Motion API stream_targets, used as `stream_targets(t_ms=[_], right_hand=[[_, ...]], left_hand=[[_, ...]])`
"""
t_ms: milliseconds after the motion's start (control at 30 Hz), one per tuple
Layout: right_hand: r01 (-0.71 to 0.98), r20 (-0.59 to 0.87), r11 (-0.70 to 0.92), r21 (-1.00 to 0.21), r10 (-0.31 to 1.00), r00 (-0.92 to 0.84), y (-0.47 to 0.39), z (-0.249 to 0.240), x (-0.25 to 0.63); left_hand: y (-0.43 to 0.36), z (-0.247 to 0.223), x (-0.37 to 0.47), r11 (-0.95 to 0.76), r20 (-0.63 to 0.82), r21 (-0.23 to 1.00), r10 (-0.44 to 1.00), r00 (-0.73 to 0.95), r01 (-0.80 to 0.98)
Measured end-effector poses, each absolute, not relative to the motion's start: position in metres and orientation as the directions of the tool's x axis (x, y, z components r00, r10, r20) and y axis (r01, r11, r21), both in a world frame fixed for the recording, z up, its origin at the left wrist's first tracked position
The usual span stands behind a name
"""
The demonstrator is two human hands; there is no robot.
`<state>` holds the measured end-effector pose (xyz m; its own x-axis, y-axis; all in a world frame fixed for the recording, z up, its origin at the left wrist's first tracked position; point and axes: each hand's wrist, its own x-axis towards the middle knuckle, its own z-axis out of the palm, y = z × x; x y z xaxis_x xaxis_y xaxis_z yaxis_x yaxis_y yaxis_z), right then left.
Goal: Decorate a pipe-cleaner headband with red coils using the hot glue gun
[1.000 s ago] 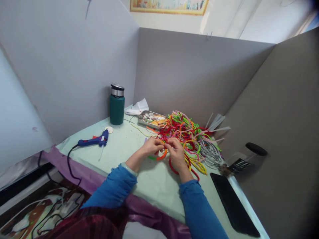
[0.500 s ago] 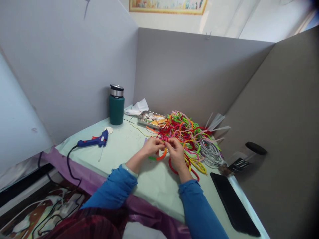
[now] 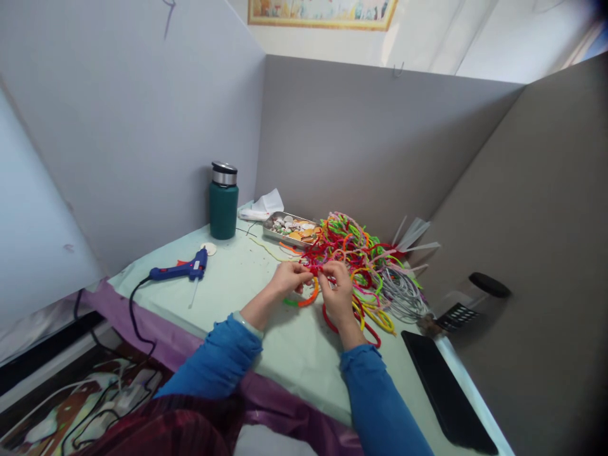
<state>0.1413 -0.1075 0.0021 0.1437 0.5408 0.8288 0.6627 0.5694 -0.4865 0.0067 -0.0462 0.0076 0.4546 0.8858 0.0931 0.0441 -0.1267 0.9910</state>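
Note:
Over the middle of the table, my left hand (image 3: 291, 278) and my right hand (image 3: 338, 292) are close together, fingers pinched. A small red fuzzy stem (image 3: 314, 270) shows between their fingertips. From beneath the hands curves a coloured fuzzy strip (image 3: 308, 300), orange and green, its upper part partly hidden. Just behind and to the right lies a tangled heap of fuzzy stems (image 3: 354, 237) in red, green, pink and orange. Looped yellow stems (image 3: 380, 318) and a red one lie beside my right wrist.
A blue glue gun (image 3: 178, 270) with a cord lies at the left, near a green bottle (image 3: 223, 206). Behind are a metal tray (image 3: 285, 239) of small pieces and white tissue (image 3: 268, 202). Grey stems (image 3: 401, 294) and a black flat object (image 3: 444, 386) are at the right.
My fingertips have moved slightly apart, and more of the red stem shows between them. My right hand's fingers have shifted a little; the view has moved slightly.

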Motion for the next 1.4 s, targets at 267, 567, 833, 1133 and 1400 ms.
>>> stream_targets(t_ms=[267, 567, 833, 1133, 1400], right_hand=[[0.863, 0.896, 0.467, -0.194, 0.441, -0.038, -0.107, -0.002, 0.144], [0.810, 0.888, 0.518, -0.275, 0.460, 0.007, -0.110, 0.001, 0.133], [0.691, 0.864, 0.602, -0.399, 0.500, 0.063, -0.110, 0.000, 0.136], [0.736, 0.898, 0.564, -0.375, 0.419, 0.136, -0.108, -0.004, 0.128], [0.832, 0.922, 0.487, -0.266, 0.381, 0.072, -0.110, -0.003, 0.124]], left_hand=[[-0.046, 0.011, 0.004, 0.103, 0.023, 0.966, 0.877, 0.480, -0.236], [-0.048, 0.013, 0.003, 0.047, 0.101, 0.951, 0.885, 0.454, -0.305], [-0.043, 0.007, 0.006, -0.064, 0.145, 0.977, 0.901, 0.408, -0.204], [-0.047, 0.009, 0.004, 0.125, 0.066, 0.939, 0.850, 0.523, -0.321], [-0.043, 0.007, 0.002, 0.235, 0.016, 0.905, 0.813, 0.582, -0.354]])
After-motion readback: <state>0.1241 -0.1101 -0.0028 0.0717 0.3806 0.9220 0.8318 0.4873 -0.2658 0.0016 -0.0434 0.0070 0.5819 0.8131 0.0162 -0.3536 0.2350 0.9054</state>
